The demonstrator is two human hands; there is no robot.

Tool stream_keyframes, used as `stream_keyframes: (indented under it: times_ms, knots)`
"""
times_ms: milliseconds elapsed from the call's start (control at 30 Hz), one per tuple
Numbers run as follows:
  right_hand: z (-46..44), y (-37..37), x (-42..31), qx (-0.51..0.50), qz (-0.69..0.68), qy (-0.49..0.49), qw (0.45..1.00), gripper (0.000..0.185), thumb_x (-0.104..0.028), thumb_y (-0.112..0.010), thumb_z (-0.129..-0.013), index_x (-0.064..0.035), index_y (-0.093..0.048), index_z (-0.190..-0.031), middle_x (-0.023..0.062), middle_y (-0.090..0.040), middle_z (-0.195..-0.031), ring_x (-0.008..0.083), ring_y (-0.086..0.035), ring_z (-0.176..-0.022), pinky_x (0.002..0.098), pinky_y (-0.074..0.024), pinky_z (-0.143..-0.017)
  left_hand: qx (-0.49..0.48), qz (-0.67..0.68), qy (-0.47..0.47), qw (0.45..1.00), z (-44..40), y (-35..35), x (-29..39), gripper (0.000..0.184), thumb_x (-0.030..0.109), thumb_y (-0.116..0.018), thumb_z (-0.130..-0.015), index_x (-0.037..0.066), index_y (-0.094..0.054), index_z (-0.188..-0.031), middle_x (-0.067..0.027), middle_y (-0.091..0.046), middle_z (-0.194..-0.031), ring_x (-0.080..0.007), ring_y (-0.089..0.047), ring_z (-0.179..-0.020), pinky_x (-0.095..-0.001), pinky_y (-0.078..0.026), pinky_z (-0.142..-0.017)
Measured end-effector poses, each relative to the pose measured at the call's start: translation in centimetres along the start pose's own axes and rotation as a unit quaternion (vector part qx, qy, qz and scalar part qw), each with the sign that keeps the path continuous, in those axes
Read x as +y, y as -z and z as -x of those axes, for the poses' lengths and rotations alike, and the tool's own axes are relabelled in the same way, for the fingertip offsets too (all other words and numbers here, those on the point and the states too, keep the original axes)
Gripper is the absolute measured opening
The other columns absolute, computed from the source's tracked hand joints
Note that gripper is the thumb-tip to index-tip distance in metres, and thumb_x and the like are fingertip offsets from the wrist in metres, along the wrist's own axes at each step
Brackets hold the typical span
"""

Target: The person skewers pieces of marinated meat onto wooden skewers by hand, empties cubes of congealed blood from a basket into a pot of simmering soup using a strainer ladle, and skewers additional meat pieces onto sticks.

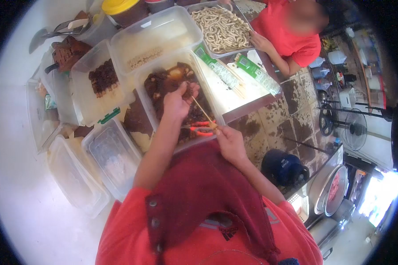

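The left hand [177, 102] pinches a dark morsel [189, 91] at one end of a thin skewer [203, 110]. At its four o'clock, the right hand [230, 142], fingertips closed, grips the other end.

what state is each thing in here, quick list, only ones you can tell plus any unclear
left hand, closed on a dark food piece
right hand, pinching the skewer
skewer, held between both hands
central tub, uncovered, holding saucy contents
orange-handled scissors, blades unclear
metal tray, filled with pale strips
yellow lid, on its container
fan, running or stopped unclear
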State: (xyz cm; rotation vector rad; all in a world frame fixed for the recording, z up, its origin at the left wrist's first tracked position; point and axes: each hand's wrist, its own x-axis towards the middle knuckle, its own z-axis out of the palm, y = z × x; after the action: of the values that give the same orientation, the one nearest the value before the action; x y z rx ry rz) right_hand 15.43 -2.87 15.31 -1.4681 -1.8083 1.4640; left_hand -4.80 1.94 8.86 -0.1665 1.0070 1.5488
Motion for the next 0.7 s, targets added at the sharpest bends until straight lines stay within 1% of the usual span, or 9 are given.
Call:
stream_keyframes:
  times_ms: [67, 167, 267, 367, 433, 467, 567, 633, 700]
  knots:
    - [-0.3, 0.0, 0.3, 0.0, 0.017, 0.016, 1.0, 0.02, -0.012, -0.05, -0.086, 0.0033, -0.061, -0.093, 0.0073, -0.056, -0.066, 0.0088, -0.048, -0.063, 0.0263, -0.0417, -0.06, -0.027, -0.03, -0.006, 0.999, 0.1, 0.1, -0.1, 0.021, 0.013, -0.042, -0.092, -0.003, -0.051, -0.103, -0.0175, -0.061, -0.096, -0.0288, -0.061, -0.091, -0.0357, -0.053, -0.075]
    - [-0.5, 0.4, 0.1, -0.013, 0.033, 0.02, 0.999, 0.019, -0.016, -0.053, -0.085, -0.0004, -0.061, -0.091, 0.0193, -0.054, -0.066, 0.0208, -0.054, -0.058, 0.0332, -0.0436, -0.059, -0.069, -0.054, -0.034, 0.996, 0.0, 0.4, 0.5, 0.024, 0.015, -0.04, -0.094, -0.003, -0.051, -0.105, -0.0179, -0.061, -0.099, -0.0287, -0.061, -0.09, -0.0361, -0.053, -0.075]
    - [-0.8, 1.5, -0.4, -0.095, 0.054, -0.007, 0.994, 0.018, -0.016, -0.053, -0.085, 0.0003, -0.06, -0.089, 0.0195, -0.052, -0.063, 0.0204, -0.051, -0.056, 0.0336, -0.0427, -0.058, -0.089, -0.045, -0.051, 0.994, -0.1, 1.3, 0.7, 0.027, 0.017, -0.039, -0.094, -0.003, -0.049, -0.108, -0.0188, -0.06, -0.101, -0.0292, -0.061, -0.091, -0.0366, -0.053, -0.074]
    - [-1.5, 2.0, 0.6, -0.141, 0.034, -0.022, 0.989, 0.018, -0.016, -0.053, -0.084, 0.0014, -0.058, -0.086, 0.019, -0.049, -0.061, 0.0197, -0.048, -0.054, 0.0338, -0.0417, -0.056, -0.088, -0.043, -0.059, 0.993, 0.4, 1.4, 1.2, 0.028, 0.019, -0.039, -0.094, -0.003, -0.048, -0.109, -0.0195, -0.06, -0.101, -0.0303, -0.061, -0.091, -0.0376, -0.053, -0.074]
    - [-2.1, 2.9, 0.3, -0.167, 0.064, -0.004, 0.984, 0.02, -0.014, -0.052, -0.084, 0.0026, -0.06, -0.09, 0.0074, -0.049, -0.06, 0.0108, -0.044, -0.056, 0.0278, -0.039, -0.054, -0.102, -0.05, -0.063, 0.992, 0.4, 1.6, 1.3, 0.029, 0.021, -0.041, -0.094, -0.003, -0.047, -0.11, -0.0198, -0.06, -0.101, -0.031, -0.061, -0.092, -0.0383, -0.053, -0.074]
    - [-2.4, 3.5, -0.3, -0.179, 0.079, 0.005, 0.981, 0.021, -0.013, -0.052, -0.084, 0.0031, -0.061, -0.093, 0.0016, -0.048, -0.059, 0.0064, -0.042, -0.057, 0.0248, -0.0376, -0.054, -0.096, -0.056, -0.066, 0.992, 0.6, 1.3, 1.4, 0.028, 0.02, -0.04, -0.094, -0.004, -0.049, -0.106, -0.019, -0.06, -0.098, -0.0304, -0.061, -0.09, -0.0377, -0.053, -0.073]
    - [-3.0, 5.1, -3.1, -0.235, 0.082, -0.06, 0.967, 0.021, -0.014, -0.053, -0.084, 0.0033, -0.062, -0.091, -0.0018, -0.05, -0.062, 0.0052, -0.042, -0.059, 0.0238, -0.0372, -0.054, -0.103, -0.085, -0.065, 0.989, 1.1, 0.4, 2.1, 0.027, 0.02, -0.04, -0.094, -0.003, -0.053, -0.099, -0.0169, -0.062, -0.092, -0.0285, -0.063, -0.085, -0.0366, -0.053, -0.071]
    - [-3.5, 5.6, -2.3, -0.251, 0.059, -0.05, 0.965, 0.021, -0.014, -0.054, -0.084, 0.0029, -0.063, -0.091, -0.0029, -0.051, -0.064, 0.0053, -0.042, -0.06, 0.0235, -0.0372, -0.054, -0.136, -0.123, -0.047, 0.982, 1.2, 0.5, 2.8, 0.026, 0.022, -0.042, -0.094, -0.001, -0.053, -0.099, -0.0156, -0.063, -0.092, -0.0271, -0.063, -0.085, -0.037, -0.053, -0.071]
    - [-3.5, 6.0, -2.1, -0.257, 0.03, -0.063, 0.964, 0.02, -0.014, -0.055, -0.084, 0.0027, -0.063, -0.091, -0.0036, -0.052, -0.064, 0.0053, -0.043, -0.06, 0.0232, -0.0372, -0.054, -0.169, -0.183, 0.006, 0.968, 1.5, 0.5, 4.2, 0.026, 0.023, -0.044, -0.093, 0.0, -0.054, -0.098, -0.0149, -0.063, -0.092, -0.0263, -0.063, -0.086, -0.0372, -0.052, -0.072]
